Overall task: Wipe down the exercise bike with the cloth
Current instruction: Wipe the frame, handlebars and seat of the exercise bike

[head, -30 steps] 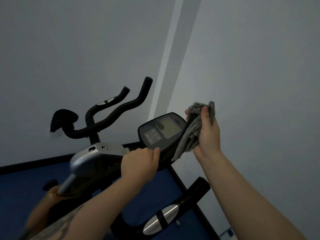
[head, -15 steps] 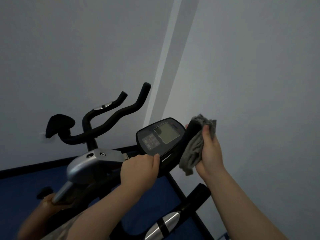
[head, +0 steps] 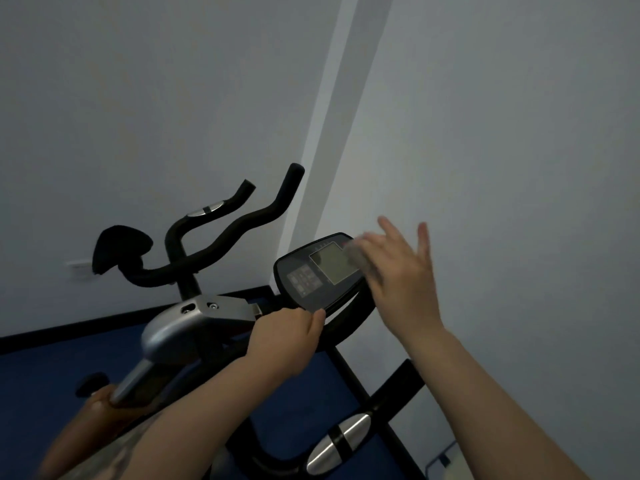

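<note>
The exercise bike point(head: 180, 323) fills the lower left, black with a silver housing. Its console point(head: 311, 275) tilts up at centre, with a grey screen and a button pad. My left hand point(head: 284, 337) grips the console's lower edge, fingers curled round it. My right hand point(head: 398, 275) lies flat over the console's right side with fingers spread and blurred by motion. It presses the grey cloth point(head: 356, 256) against the screen's right edge; only a small part of the cloth shows under the palm.
Black curved handlebars point(head: 221, 233) with a pad rise at the left, close to the white wall point(head: 502, 150). A second handlebar with a silver sensor point(head: 339, 441) crosses the lower middle. Blue floor point(head: 41, 375) lies below; a knee shows at lower left.
My right hand went from gripping the bunched cloth beside the console to lying flat on the console face, fingers spread, with the cloth under the palm. The left hand stayed on the console's edge.
</note>
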Motion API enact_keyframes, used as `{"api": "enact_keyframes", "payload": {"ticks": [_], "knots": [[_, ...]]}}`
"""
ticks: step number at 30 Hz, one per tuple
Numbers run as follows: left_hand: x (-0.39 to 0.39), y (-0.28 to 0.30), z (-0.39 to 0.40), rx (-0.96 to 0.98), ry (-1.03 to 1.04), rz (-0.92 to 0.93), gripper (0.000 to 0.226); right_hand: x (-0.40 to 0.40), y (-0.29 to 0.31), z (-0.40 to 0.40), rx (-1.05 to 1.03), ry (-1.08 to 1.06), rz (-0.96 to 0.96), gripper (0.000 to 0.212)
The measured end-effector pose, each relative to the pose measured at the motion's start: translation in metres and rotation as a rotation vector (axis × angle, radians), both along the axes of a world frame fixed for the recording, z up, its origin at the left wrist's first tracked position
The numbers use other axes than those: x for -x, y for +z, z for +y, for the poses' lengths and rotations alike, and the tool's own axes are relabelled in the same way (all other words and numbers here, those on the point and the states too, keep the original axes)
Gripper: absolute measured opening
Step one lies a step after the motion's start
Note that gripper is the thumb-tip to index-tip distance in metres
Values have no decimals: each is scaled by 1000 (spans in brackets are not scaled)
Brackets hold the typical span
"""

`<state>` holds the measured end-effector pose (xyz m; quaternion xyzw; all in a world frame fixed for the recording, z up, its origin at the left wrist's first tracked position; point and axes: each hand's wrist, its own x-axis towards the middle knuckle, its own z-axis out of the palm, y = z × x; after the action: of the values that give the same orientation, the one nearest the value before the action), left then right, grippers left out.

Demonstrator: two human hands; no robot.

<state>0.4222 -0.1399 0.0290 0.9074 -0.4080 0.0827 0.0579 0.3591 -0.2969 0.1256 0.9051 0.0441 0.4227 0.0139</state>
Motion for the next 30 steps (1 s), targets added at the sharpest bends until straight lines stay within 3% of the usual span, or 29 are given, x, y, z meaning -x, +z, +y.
{"api": "enact_keyframes", "payload": {"ticks": [5,7,10,12,15,18,22,24,26,30], "knots": [[-5,-5,43,333,-7,409,37,10,-24,16,163,-64,542,21],[-9,-14,65,388,-18,525,29,8,-19,20,152,-63,635,22],[-13,-19,83,394,-51,595,13,4,-12,25,221,-162,510,13],[-10,-17,81,403,-51,571,19,3,-11,27,209,-277,428,11],[-6,-16,82,413,-30,521,28,-2,-25,46,316,-443,593,19],[-5,-17,85,419,-27,529,30,-7,-33,63,319,-378,684,22],[-6,-17,83,427,-25,502,31,-20,3,44,503,-480,607,22],[-7,-18,83,423,-19,495,31,-22,13,36,523,-597,571,20],[-7,-20,84,423,-19,497,31,-22,5,45,518,-666,652,21],[-6,-20,82,412,-46,499,31,-17,-14,62,406,-542,728,30]]}}
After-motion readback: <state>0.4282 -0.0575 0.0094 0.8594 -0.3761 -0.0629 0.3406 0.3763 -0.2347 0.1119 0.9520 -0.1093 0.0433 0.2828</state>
